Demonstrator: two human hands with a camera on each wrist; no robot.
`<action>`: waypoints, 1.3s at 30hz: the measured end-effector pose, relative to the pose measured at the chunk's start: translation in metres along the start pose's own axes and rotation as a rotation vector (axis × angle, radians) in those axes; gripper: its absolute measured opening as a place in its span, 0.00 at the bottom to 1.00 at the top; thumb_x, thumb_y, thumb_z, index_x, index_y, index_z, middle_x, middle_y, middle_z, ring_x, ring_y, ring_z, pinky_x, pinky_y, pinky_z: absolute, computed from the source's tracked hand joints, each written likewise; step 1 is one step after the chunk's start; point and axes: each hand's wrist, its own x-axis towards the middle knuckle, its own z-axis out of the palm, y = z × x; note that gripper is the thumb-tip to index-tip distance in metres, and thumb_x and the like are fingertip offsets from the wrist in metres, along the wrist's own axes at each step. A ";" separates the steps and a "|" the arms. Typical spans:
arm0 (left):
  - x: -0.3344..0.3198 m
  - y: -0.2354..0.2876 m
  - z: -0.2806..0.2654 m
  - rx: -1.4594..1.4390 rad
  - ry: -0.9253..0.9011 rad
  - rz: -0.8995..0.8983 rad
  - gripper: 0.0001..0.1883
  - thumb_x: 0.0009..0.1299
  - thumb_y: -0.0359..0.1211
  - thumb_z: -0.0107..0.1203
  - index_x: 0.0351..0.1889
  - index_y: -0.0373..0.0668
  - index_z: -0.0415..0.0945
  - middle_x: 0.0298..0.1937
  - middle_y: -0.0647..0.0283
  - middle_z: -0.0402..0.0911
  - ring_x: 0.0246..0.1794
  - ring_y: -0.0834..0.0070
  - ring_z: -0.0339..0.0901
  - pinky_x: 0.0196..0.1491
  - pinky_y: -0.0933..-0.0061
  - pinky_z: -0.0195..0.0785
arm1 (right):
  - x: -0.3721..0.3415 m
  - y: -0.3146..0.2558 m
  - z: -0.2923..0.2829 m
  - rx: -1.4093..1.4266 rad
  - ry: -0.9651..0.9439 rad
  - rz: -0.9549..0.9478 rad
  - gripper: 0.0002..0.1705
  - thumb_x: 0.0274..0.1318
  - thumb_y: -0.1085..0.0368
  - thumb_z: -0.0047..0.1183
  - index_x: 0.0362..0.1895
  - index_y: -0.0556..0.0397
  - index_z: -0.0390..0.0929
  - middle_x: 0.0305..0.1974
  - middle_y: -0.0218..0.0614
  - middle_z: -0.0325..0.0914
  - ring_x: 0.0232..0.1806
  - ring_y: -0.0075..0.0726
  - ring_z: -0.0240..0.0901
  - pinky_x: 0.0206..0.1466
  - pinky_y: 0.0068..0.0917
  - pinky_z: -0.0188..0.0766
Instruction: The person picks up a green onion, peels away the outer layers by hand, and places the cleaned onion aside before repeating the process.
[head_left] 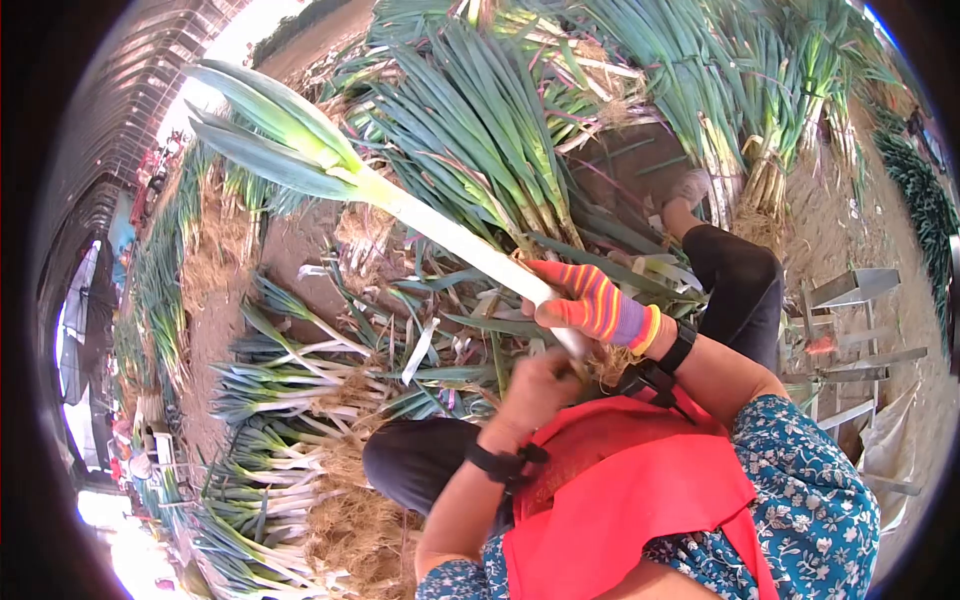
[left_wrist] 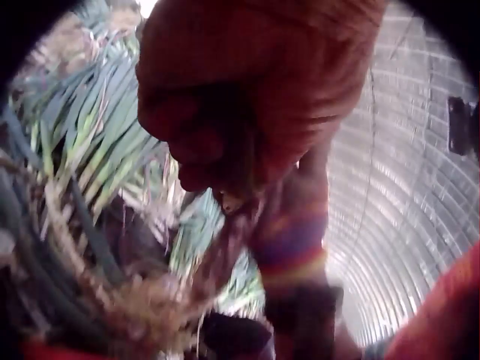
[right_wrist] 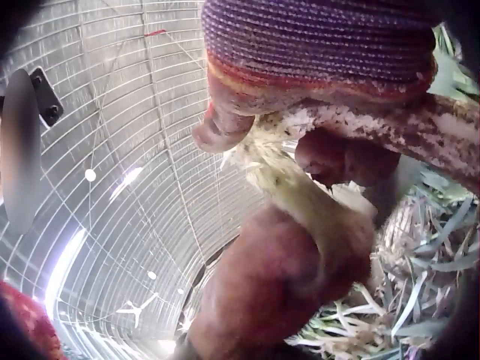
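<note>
One large leek (head_left: 455, 238) slants across the head view, green leaves at upper left, root end by the lap. My right hand (head_left: 600, 305), in a striped glove, grips its white stem. Just below, my bare left hand (head_left: 535, 395) has its fingers curled at the root end. The right wrist view has the gloved hand (right_wrist: 322, 60) above the dirt-specked stem (right_wrist: 427, 131), while the bare hand (right_wrist: 277, 277) grips the pale roots (right_wrist: 285, 176). In the left wrist view, the bare hand (left_wrist: 247, 82) is curled and dark, hiding much of its grasp.
Leeks with white stems and roots (head_left: 300, 470) lie piled at lower left. Bundles of green leeks (head_left: 480, 130) stand or lean across the top. Loose leaves (head_left: 480, 372) cover the ground before the crossed legs (head_left: 735, 290). A metal frame (head_left: 855, 290) is at the right.
</note>
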 end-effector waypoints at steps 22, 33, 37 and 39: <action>-0.005 0.003 -0.141 -1.241 0.608 0.095 0.04 0.64 0.26 0.48 0.34 0.35 0.69 0.35 0.53 0.73 0.43 0.57 0.72 0.57 0.49 0.63 | 0.026 0.024 0.006 -1.173 -0.258 -0.115 0.29 0.42 0.56 0.62 0.51 0.51 0.72 0.38 0.49 0.77 0.42 0.53 0.75 0.42 0.38 0.71; -0.007 0.009 -0.125 -1.172 0.602 0.356 0.05 0.63 0.29 0.57 0.34 0.38 0.74 0.44 0.52 0.78 0.47 0.57 0.76 0.58 0.52 0.65 | 0.055 0.035 0.053 -1.158 -0.217 -0.713 0.17 0.45 0.59 0.62 0.32 0.56 0.71 0.25 0.45 0.72 0.30 0.56 0.70 0.31 0.41 0.68; -0.008 0.011 -0.126 -1.162 0.546 0.393 0.06 0.63 0.27 0.56 0.36 0.38 0.74 0.48 0.51 0.77 0.52 0.57 0.74 0.61 0.52 0.62 | 0.059 0.024 0.049 -0.836 -0.237 -0.711 0.11 0.51 0.63 0.56 0.26 0.58 0.71 0.23 0.47 0.71 0.28 0.56 0.71 0.28 0.42 0.68; -0.007 0.016 -0.127 -1.173 0.428 0.462 0.10 0.62 0.26 0.55 0.42 0.37 0.74 0.53 0.50 0.75 0.58 0.56 0.70 0.65 0.53 0.58 | 0.058 0.021 0.052 -0.908 -0.200 -0.737 0.10 0.51 0.65 0.54 0.26 0.58 0.71 0.23 0.48 0.71 0.28 0.57 0.71 0.28 0.43 0.67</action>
